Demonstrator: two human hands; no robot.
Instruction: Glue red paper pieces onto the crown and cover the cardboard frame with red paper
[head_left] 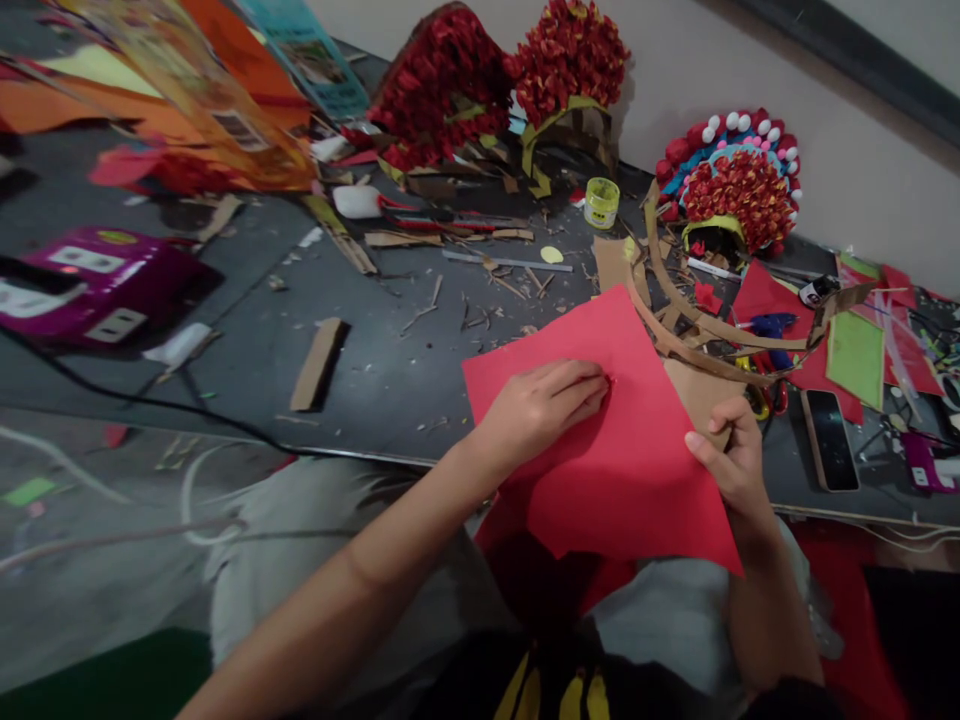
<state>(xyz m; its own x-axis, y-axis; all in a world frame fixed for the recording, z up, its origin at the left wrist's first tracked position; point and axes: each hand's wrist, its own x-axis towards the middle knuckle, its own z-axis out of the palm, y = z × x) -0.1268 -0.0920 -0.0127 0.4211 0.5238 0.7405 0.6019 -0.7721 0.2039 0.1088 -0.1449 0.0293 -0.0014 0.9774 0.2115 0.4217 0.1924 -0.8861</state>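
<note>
Left hand (547, 400) on top of the red paper (637, 450), fingers bunched close together, tips down near the middle by a small mark (613, 380). Cannot tell about anything pinched under those tips.

Right hand (735, 460) at the right edge of the same sheet, clamped on it, thumb on top and fingers curled round behind.

Red paper held out in front, far part over the table (397, 370), near part over the lap (277, 560). More red under the near edge, maybe the same sheet, maybe not.

Looks like the careful finger part: right hand for holding, left hand for pressing or picking at one spot. Next move probably calls for a tight right thumb, a smooth sheet and soft left fingertips. Pull too hard, and maybe a crease or a rip.

Just past the right hand, a flat brown card (697, 395), partly under the paper. Next to that, bendy brown strips (661, 262) in a curve, very near the far corner. Farther right, a phone (830, 440), a blue tool (772, 325) and a green sheet (856, 360).

Farther back, a little yellow pot (601, 203), two puffy red shapes (574, 65) and a round piece with white balls (739, 180). Far left, a purple box with sockets (90, 285), well apart from both hands.
</note>
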